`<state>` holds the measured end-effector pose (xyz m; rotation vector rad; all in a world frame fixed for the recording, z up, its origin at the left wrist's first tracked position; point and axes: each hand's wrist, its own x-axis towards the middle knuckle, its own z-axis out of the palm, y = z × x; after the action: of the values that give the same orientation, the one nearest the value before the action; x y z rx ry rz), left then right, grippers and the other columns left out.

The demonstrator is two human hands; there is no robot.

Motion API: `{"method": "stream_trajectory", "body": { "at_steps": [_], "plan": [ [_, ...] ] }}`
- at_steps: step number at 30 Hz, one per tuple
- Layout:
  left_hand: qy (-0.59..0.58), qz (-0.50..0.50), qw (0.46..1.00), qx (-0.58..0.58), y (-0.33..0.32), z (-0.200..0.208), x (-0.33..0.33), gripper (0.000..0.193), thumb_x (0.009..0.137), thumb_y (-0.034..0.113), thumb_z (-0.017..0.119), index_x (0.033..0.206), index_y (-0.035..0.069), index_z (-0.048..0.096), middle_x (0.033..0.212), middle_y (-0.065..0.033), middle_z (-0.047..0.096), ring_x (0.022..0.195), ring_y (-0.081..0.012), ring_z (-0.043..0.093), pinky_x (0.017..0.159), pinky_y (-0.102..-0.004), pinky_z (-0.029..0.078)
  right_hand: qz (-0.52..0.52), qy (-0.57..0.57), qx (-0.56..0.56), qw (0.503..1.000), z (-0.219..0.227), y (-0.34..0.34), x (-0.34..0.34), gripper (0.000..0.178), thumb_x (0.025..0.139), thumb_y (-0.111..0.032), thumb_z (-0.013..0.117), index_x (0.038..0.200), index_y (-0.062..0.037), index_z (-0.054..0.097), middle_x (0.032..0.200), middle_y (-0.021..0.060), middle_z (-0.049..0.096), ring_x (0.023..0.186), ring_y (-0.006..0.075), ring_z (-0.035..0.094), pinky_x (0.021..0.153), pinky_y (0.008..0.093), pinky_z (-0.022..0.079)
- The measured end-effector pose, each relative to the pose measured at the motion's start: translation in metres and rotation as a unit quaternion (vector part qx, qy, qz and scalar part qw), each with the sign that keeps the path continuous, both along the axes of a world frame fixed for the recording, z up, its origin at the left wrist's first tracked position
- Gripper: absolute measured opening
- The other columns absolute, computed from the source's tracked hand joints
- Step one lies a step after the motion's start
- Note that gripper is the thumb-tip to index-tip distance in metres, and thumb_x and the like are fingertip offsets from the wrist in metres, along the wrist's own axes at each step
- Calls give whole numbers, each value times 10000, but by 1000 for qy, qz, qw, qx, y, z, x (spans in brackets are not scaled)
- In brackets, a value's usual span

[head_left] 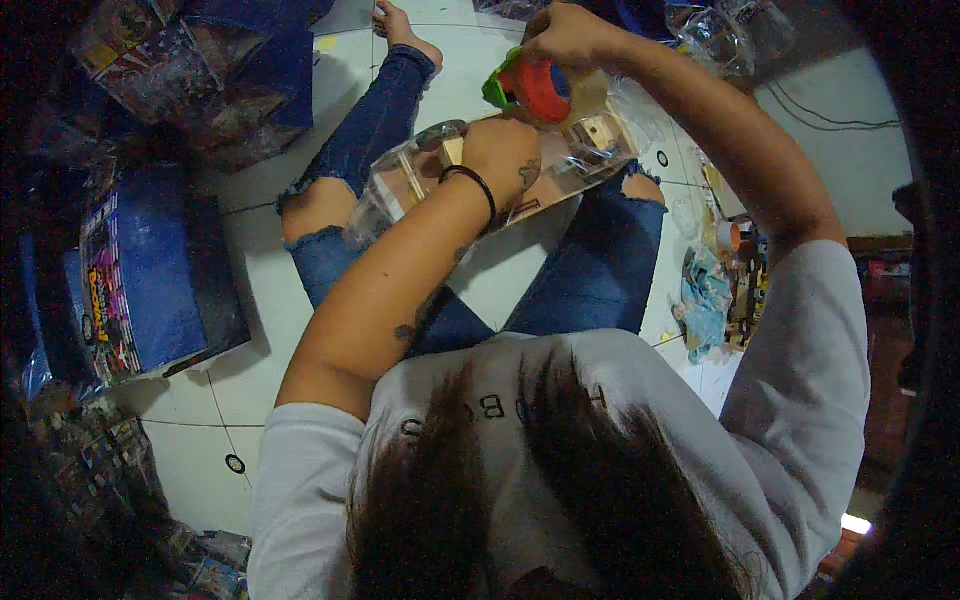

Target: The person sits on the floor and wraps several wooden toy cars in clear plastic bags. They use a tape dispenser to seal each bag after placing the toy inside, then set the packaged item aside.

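Note:
My right hand [570, 38] is raised at the top, closed round a tape dispenser [497, 90] with green and red parts and a wide roll of tape. Just below it, a light wooden toy [545, 190] with a box-like frame lies across my thighs, wrapped in clear plastic [380, 205]. My left hand [503, 155] is curled down on the middle of this toy, with its fingertips hidden under the hand. The dispenser sits close over the toy's far edge; whether tape touches the plastic cannot be made out.
A blue box [160, 270] with a colourful printed side stands at the left. Plastic-wrapped packages [170, 75] are piled at the upper left, more [90, 470] at the lower left. At the right lie a light-blue crumpled cloth or bag [705, 300] and wooden pieces. Small black wheels [235, 464] lie on the tiled floor.

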<state>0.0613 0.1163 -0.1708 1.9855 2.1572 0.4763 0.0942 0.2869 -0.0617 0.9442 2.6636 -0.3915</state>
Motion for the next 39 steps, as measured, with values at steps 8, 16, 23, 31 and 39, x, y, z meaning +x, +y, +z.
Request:
{"method": "stream_trajectory", "body": {
  "at_steps": [8,16,23,31,39],
  "plan": [
    [-15,13,1000,2,-2,4,0,194,782,162,547,782,82,724,818,-140,696,776,-283,686,671,-391,534,27,-65,-38,997,3,1,-37,502,705,-351,718,1061,-5,645,1042,156,624,924,273,605,806,383,480],
    [-121,-54,991,14,4,1,-17,254,800,235,550,832,23,686,863,-234,657,803,-396,648,726,-473,522,-34,298,75,951,-27,-117,174,425,640,-223,700,996,7,659,1054,210,590,983,362,606,843,386,494],
    [-51,-34,997,-38,18,-19,-22,347,898,280,445,892,14,667,898,-239,651,856,-406,629,780,-479,504,-134,282,12,950,-63,-219,233,456,646,-189,683,1070,-26,632,1009,189,558,922,354,607,796,405,506],
    [-32,-55,998,12,10,-4,-24,338,864,249,449,828,-3,672,909,-253,649,812,-402,640,770,-470,504,-62,166,-79,981,-115,-149,202,431,687,-185,670,1080,-10,638,1105,214,573,975,355,601,851,393,493],
    [51,-67,995,56,44,16,-26,346,874,276,509,979,-39,606,899,-218,647,800,-355,641,737,-426,505,-367,510,268,730,-173,-93,387,449,752,-109,629,1182,-10,547,1129,151,533,1062,293,505,966,391,384]
  ]
}}
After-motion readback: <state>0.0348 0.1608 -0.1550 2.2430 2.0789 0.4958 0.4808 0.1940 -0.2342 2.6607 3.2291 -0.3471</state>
